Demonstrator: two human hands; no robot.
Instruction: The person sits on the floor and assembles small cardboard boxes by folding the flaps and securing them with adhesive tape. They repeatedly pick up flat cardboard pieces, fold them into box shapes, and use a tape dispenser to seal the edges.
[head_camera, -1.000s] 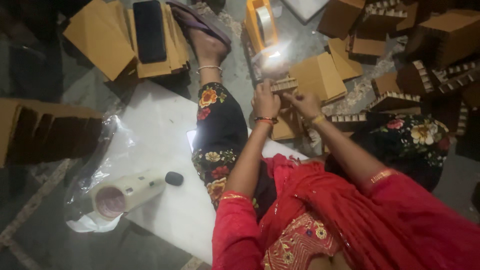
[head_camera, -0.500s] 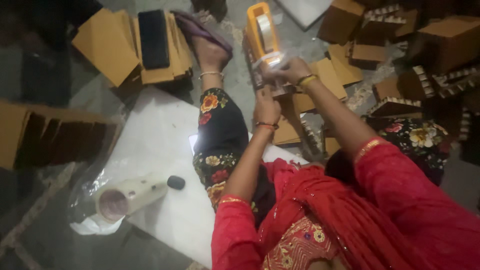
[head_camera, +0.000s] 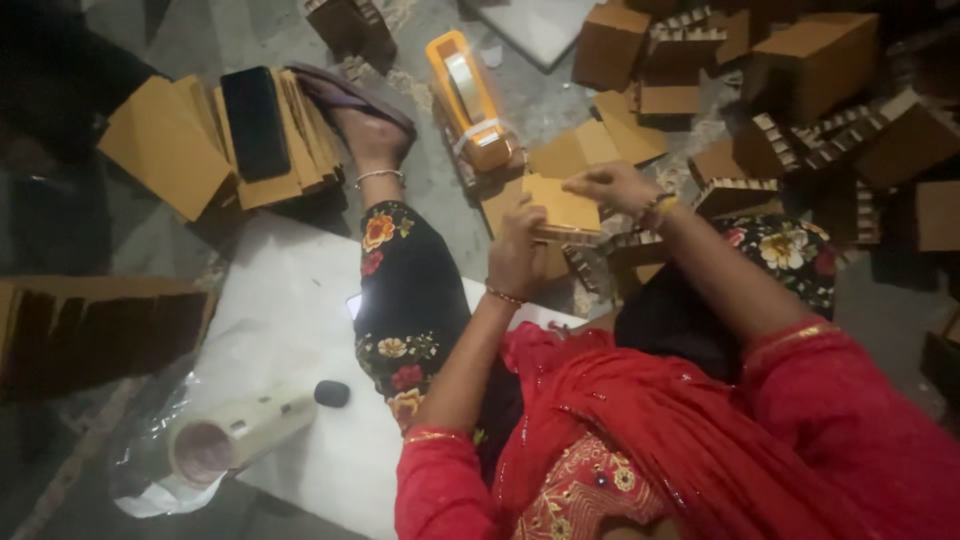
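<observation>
My left hand (head_camera: 516, 255) grips the near edge of a small brown cardboard box (head_camera: 560, 207) held over my lap. My right hand (head_camera: 612, 186) rests on the box's top right side, fingers pressing on the flap. Just beyond the box lies an orange tape dispenser (head_camera: 468, 98) on the floor, with a strip of tape at its near end. My left leg in black floral trousers (head_camera: 408, 300) stretches forward, the foot in a sandal (head_camera: 352, 98).
A stack of flat cardboard sheets (head_camera: 170, 150) with a black phone (head_camera: 255, 120) on top lies at the left. Assembled boxes (head_camera: 820, 70) pile up at the right. A white board (head_camera: 285, 340) bears a tape roll in plastic (head_camera: 225, 440) and a small black object (head_camera: 332, 393).
My right hand has drawn back from the orange tape dispenser to the box top. The box now sits lower, in front of me, held by both hands.
</observation>
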